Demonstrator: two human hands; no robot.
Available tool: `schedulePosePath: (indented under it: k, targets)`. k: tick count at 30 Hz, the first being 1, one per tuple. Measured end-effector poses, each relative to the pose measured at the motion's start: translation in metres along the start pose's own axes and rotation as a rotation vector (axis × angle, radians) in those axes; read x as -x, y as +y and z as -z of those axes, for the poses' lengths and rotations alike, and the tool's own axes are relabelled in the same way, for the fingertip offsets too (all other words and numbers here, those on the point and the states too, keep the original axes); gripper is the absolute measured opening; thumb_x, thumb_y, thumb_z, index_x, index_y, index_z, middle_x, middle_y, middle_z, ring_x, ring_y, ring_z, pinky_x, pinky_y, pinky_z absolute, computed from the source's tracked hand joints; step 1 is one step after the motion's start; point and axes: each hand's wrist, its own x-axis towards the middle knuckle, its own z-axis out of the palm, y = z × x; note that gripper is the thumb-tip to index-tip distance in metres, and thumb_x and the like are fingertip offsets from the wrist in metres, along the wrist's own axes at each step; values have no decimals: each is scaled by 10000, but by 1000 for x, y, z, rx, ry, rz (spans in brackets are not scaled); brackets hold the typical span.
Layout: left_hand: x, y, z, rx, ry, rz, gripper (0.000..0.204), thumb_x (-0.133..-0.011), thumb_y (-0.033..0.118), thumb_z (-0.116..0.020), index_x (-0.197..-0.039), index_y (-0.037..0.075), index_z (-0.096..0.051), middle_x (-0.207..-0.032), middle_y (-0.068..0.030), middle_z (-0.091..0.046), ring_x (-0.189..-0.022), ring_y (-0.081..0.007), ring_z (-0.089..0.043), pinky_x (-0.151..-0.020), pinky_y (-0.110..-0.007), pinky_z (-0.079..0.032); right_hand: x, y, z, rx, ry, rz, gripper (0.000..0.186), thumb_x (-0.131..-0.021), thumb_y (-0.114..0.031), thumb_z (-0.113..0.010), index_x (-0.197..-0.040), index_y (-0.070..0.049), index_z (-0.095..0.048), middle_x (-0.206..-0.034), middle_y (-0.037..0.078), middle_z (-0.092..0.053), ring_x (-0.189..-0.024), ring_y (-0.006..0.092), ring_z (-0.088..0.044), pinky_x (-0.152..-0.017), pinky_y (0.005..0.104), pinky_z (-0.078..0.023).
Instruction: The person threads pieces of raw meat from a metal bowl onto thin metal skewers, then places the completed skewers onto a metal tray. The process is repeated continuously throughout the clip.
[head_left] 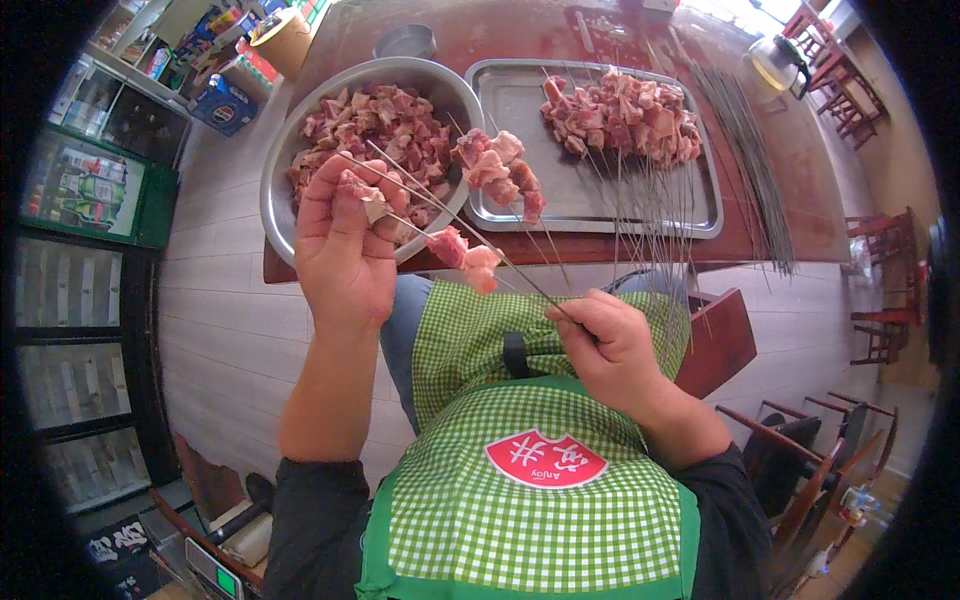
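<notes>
My left hand (347,245) is raised over the near edge of a steel bowl (275,205) heaped with raw meat chunks (385,115). Its fingers pinch a small piece of meat (373,209). Below and to the right, my right hand (608,345) is closed on the lower end of a thin metal skewer (530,283), which slants up left toward my left hand. Two threaded chunks, one red (447,246) and one pale (481,269), hang between the hands. Whether they sit on this skewer or another beside it, I cannot tell.
A steel tray (590,218) holds a pile of skewered meat (625,115), its skewers jutting over the table's near edge. More meat skewers (500,170) lean between bowl and tray. Bare skewers (745,155) lie at right, near a glass pitcher (778,65).
</notes>
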Motion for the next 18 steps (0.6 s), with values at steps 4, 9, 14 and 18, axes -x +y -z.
schedulePosePath:
  k: [4, 9, 14, 18]
  targets:
    - [-5, 9, -8, -100, -48, -39, 281, -1024, 74, -572, -1303, 43, -573, -1162, -119, -667, -1060, -227, -671, -933, -389, -586, -5, 2, -5, -21, 45, 35, 111, -871, 16, -643, -966, 2, -700, -699, 100, -551, -623, 237, -550, -569, 352, -426]
    - [-9, 17, -6, -157, -118, 20, 239, -1041, 122, -554, -1259, 35, -590, -1175, -135, -669, -1081, -253, -679, -951, -407, -582, -3, 1, -5, -30, 69, 28, 117, -871, 28, -640, -967, 9, -704, -684, 86, -542, -618, 210, -539, -570, 330, -412]
    - [2, 12, -16, 128, 10, 110, 236, -1058, 176, -530, -1219, 17, -596, -1210, -162, -664, -1151, -289, -666, -955, -422, -584, -4, 3, -5, -11, 80, 40, 115, -872, 26, -641, -967, 11, -703, -688, 90, -548, -612, 211, -546, -563, 329, -413]
    - [7, 0, -21, 215, -23, 156, 246, -1065, 198, -515, -1208, 16, -600, -1241, -178, -651, -1108, -283, -676, -938, -422, -588, -2, 3, -1, 2, 58, 21, 121, -869, 0, -650, -982, -2, -696, -726, 123, -556, -614, 275, -566, -555, 368, -443]
